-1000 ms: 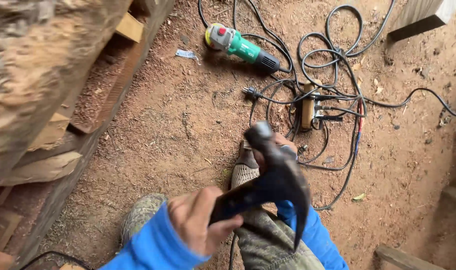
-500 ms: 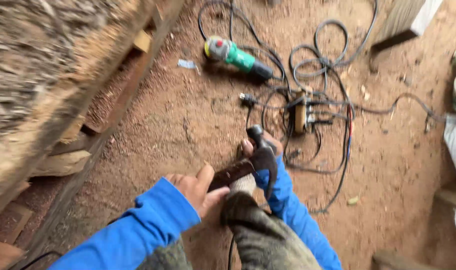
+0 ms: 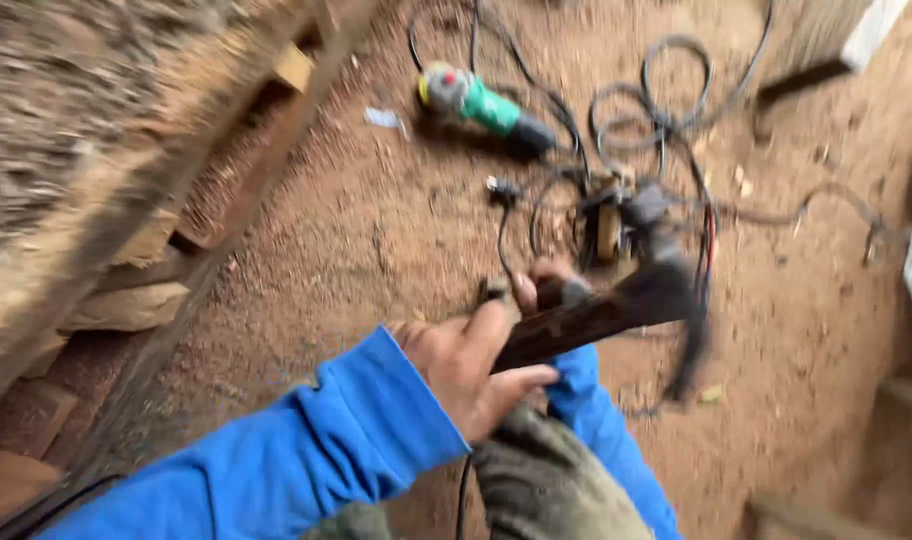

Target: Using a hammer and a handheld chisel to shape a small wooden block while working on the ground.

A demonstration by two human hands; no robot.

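The head view is filled by reddish dirt ground [image 3: 376, 250], seen from above. A claw hammer [image 3: 616, 305] is held over it near the middle of the picture, its dark, worn handle running up to the right and its head blurred at the upper right end. The left hand [image 3: 466, 375] is wrapped round the lower part of the handle, the fingers [image 3: 521, 380] curled closed beneath it and the thumb laid along the top. The right hand [image 3: 546, 292] is seen just behind the handle, further up, with its fingertips showing above the wood; whether it is closed on the handle or merely set against it cannot be told, since most of it is hidden. Both forearms are covered by blue sleeves [image 3: 306, 460], and a knee in grey, dusty trousers [image 3: 546, 490] is seen below the hands.

Beyond the hammer, on the ground, a tangle of black cables [image 3: 666, 120] is spread, with a small wooden block [image 3: 608, 230] lying among them just past the hammer head. Further off, a green angle grinder [image 3: 486, 105] is laid on its side, well apart from the hands, and a small pale scrap [image 3: 384, 118] lies just to its left. Along the left edge a rough wooden frame [image 3: 226, 200] is seen, with timber offcuts [image 3: 126, 300] stacked beneath it, all blurred. A dark post [image 3: 806, 75] is seen at the upper right.
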